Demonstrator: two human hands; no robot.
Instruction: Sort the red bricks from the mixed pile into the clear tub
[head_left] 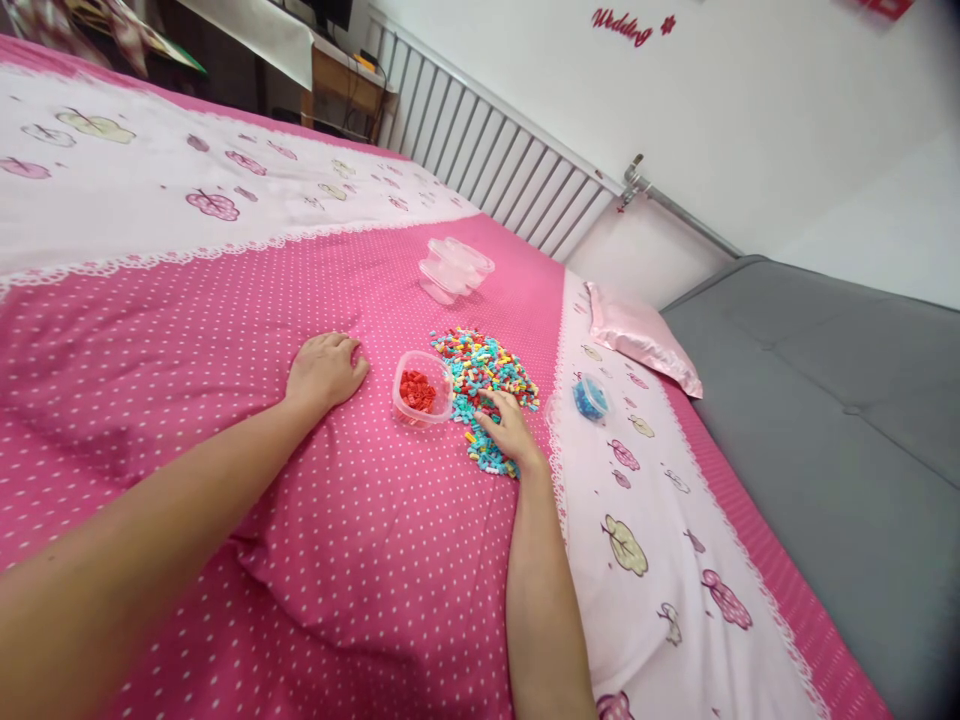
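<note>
A heap of small coloured pieces [484, 380], red, blue, yellow and turquoise, lies on the pink dotted bedspread [225, 330]. My right hand [508, 428] rests on the near side of the heap, fingers curled down among the pieces; what they pinch is too small to make out. Just left of the heap stands a clear round tub [422, 388] holding red pieces. My left hand [324, 370] lies palm down on the bedspread left of that tub, fingers loosely bent and holding nothing. A second clear tub [590, 397] with blue pieces sits to the right.
A stack of clear tubs [454, 268] stands beyond the heap. A pink satin pillow [645, 338] lies at the right, beside a grey mattress [825, 420]. A white slatted headboard [495, 160] and a wall are behind.
</note>
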